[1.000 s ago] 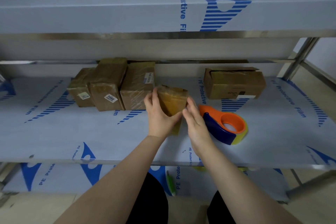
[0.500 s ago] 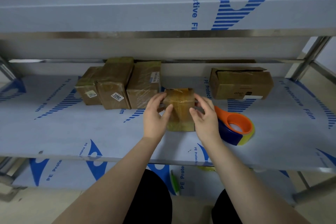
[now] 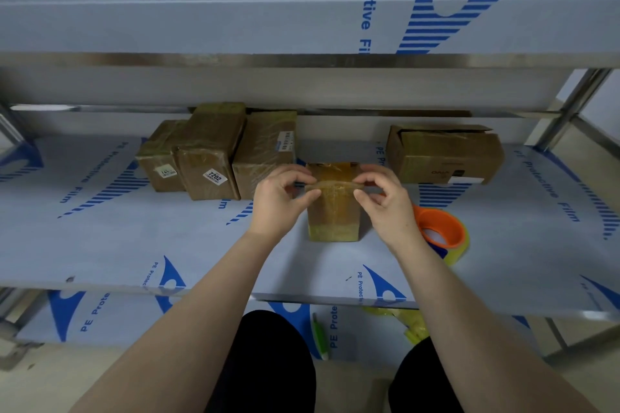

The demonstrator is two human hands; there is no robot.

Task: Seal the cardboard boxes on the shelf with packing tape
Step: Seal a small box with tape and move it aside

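On the shelf (image 3: 100,245), in the middle, stands a small box (image 3: 333,218). My left hand (image 3: 278,201) and right hand (image 3: 389,204) each pinch the tape (image 3: 335,183) along its top edge. I should press it down flat, without wrinkles.

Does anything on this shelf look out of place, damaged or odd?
The cardboard box at the right rear has gaping, unsealed flaps, unlike the three taped boxes at left. A crumpled yellowish wad lies on the lower shelf. Nothing looks spilled.
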